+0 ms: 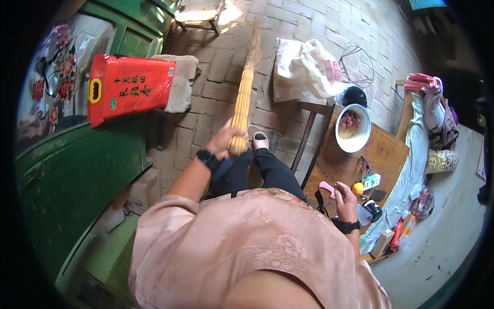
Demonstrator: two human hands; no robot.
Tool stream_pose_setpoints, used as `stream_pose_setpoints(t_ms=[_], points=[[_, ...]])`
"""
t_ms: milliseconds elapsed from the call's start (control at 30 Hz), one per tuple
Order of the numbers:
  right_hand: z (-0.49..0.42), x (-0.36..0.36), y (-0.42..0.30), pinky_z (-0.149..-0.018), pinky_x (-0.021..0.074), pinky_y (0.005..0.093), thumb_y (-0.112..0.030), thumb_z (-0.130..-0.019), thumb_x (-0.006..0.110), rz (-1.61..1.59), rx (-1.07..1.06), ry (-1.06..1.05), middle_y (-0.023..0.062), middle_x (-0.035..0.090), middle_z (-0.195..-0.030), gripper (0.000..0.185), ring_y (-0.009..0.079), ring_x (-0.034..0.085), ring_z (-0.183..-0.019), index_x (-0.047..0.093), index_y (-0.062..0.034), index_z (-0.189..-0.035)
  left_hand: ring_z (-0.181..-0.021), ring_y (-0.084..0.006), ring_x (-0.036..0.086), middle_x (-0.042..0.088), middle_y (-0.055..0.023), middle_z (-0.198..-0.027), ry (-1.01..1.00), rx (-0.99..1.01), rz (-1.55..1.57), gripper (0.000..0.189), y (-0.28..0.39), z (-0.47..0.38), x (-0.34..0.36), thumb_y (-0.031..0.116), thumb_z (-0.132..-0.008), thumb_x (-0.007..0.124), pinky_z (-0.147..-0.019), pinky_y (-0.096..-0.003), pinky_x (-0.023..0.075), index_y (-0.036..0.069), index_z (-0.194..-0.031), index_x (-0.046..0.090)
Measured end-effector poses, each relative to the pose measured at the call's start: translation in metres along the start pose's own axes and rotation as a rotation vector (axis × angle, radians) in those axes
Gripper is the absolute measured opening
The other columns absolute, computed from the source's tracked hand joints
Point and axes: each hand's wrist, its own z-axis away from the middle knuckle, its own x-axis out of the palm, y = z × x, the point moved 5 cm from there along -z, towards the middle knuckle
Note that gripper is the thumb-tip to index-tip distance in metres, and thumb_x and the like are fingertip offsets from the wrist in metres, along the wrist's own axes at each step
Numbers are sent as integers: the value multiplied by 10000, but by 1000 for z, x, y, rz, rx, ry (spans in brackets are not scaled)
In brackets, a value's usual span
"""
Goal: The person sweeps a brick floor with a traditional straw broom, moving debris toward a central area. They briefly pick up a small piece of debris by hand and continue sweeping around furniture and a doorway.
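Observation:
My left hand (225,140) is closed round the handle end of a straw hand broom (244,92). The broom points away from me over the brick floor, its bristles at the far end and slightly blurred. My right hand (344,197) is raised at the near edge of the wooden table (322,170), fingers slightly bent, with nothing seen in it. Near that hand are a pink-handled item (327,189), an orange fruit (357,189), a small white and green carton (371,181) and a dark-lidded jar (373,210).
A white bowl of grapes (353,128) stands on the table's far part. Beyond are a white sack (314,69) and a wire stand (357,65). To the left, a red rice bag (131,87) lies beside a fleecy stool seat (181,83) and green cabinet (81,166).

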Motion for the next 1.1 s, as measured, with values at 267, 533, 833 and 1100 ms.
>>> stream_pose_setpoints(t_ms=[267,533,833,1100], points=[[0,0,-12,-790,509,278,-11,-850,580,-126,8,9,115,670,-966,254,186,654,-886,585,-2,-1104,-658,-218,591,536,-126,-815,-4,-332,251,467,-44,32,-10,96,-798,570,-552,-368,547,114,-1232,398],[1,2,-3,-782,513,281,-37,-856,592,-96,63,12,129,671,-977,243,190,658,-881,598,-9,-1098,-626,-203,592,541,-125,-809,-140,-152,0,414,29,-57,6,51,-808,534,-539,-346,556,68,-1197,394],[-6,-6,-6,-751,519,276,-30,-863,584,-91,1,25,127,664,-1000,265,184,654,-871,582,-3,-1127,-615,-190,590,528,-104,-811,51,-26,-69,627,-6,56,-8,19,-754,559,-495,-348,541,114,-1330,331],[-25,-2,-3,-827,481,274,-11,-875,566,-68,-39,-99,96,644,-1023,270,162,612,-942,574,-9,-1146,-599,-201,585,520,-99,-822,346,-97,136,417,-75,107,-29,48,-793,572,-522,-365,539,89,-1166,390]])
